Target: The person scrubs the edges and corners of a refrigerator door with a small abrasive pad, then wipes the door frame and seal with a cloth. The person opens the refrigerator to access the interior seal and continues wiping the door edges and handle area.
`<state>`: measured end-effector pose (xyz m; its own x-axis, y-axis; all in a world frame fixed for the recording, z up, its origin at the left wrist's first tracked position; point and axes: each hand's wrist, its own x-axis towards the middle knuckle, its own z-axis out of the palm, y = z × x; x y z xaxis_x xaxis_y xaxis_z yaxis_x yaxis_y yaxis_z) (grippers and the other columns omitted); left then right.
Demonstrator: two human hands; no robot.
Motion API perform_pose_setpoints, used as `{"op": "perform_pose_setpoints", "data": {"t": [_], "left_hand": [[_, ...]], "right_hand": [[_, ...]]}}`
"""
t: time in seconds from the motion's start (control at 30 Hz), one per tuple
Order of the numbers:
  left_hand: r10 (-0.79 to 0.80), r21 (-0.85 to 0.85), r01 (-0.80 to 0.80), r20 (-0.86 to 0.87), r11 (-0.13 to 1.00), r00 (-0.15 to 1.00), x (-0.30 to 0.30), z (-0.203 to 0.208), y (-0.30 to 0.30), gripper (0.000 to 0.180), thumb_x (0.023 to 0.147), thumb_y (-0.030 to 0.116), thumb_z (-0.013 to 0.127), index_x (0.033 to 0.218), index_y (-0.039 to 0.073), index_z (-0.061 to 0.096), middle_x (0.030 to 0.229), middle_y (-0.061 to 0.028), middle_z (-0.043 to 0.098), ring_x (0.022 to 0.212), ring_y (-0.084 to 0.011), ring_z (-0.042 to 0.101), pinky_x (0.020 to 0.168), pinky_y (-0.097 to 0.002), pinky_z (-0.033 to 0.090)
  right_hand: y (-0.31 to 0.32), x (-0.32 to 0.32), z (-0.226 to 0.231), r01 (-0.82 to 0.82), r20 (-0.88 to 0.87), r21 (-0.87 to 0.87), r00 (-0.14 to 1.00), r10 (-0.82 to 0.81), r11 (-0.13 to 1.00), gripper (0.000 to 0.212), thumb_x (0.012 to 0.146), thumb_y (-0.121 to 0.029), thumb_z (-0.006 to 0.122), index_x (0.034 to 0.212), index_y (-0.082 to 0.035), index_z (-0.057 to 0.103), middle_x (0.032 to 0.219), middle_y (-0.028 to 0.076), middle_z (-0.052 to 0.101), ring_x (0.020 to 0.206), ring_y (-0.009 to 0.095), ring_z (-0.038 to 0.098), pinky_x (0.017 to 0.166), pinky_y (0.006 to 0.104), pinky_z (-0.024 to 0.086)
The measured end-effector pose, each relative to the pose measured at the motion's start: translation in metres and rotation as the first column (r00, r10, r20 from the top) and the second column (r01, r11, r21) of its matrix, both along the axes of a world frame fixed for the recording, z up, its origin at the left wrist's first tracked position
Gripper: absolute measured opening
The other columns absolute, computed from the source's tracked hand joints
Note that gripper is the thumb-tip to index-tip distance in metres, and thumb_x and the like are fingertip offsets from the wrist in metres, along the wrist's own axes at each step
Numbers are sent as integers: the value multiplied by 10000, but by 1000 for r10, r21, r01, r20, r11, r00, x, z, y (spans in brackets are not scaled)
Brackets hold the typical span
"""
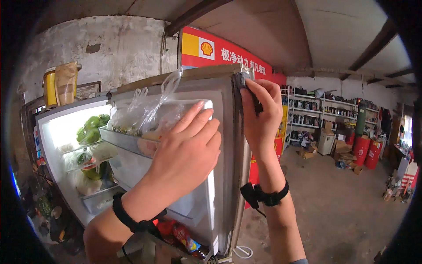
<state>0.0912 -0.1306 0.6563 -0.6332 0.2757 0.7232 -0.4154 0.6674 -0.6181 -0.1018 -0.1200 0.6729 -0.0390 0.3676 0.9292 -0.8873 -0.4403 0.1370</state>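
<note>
A refrigerator door (223,145) stands swung open in front of me. My left hand (189,143) lies against its white inner edge, fingers stretched out and nothing held. At the door's upper right corner, my right hand (263,105) is closed on a dark grey cloth (238,82), pressed to the door's rim; part of the cloth is hidden by the fingers. Behind my left hand, a clear door shelf (125,141) holds knotted plastic bags (143,110) of food. Lower in the door lie bottles (182,235), partly covered by my left forearm.
The lit fridge compartment (55,132) at left holds green peppers (91,130) and bagged vegetables. A yellow bucket (50,87) stands on top. Behind the door are a red wall banner (246,55), shelves of bottles (307,110), red drums (361,149) and cardboard boxes (345,152). A white cable (243,252) lies below.
</note>
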Motion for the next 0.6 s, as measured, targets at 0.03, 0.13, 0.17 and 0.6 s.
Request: {"op": "perform_pose_setpoints", "data": {"t": [0.03,0.13,0.17,0.6], "left_hand": [[9,-26,-9,11,1000,1000,-1,2,-3,229,741,147,717,914,12,648,1100,-122,610,1201,-288,525,1138,-471,335],[21,-73,-17,50,997,999,3,5,-11,154,753,136,683,835,11,643,1039,-118,622,1168,-285,548,1134,-467,344],[21,-69,-15,81,997,997,5,4,-13,132,759,128,667,814,11,642,1022,-116,626,1156,-284,556,1131,-466,348],[145,-242,-109,136,964,980,6,5,-24,277,691,94,660,954,14,697,1091,-91,651,1174,-248,561,1155,-463,331]], "right_hand": [[1,1,3,42,-5,-1,999,-42,999,201,816,5,707,1015,-30,701,973,117,598,871,253,601,773,328,479],[1,7,-1,169,-11,14,986,-169,986,179,806,10,711,983,-22,703,940,108,595,817,248,601,738,336,485],[0,9,-6,160,-2,13,987,-160,987,180,805,12,711,983,-21,703,936,108,595,809,247,599,727,335,486],[9,17,-240,115,183,303,967,-176,946,189,785,55,703,958,-18,683,963,149,588,825,276,615,699,326,522]]}}
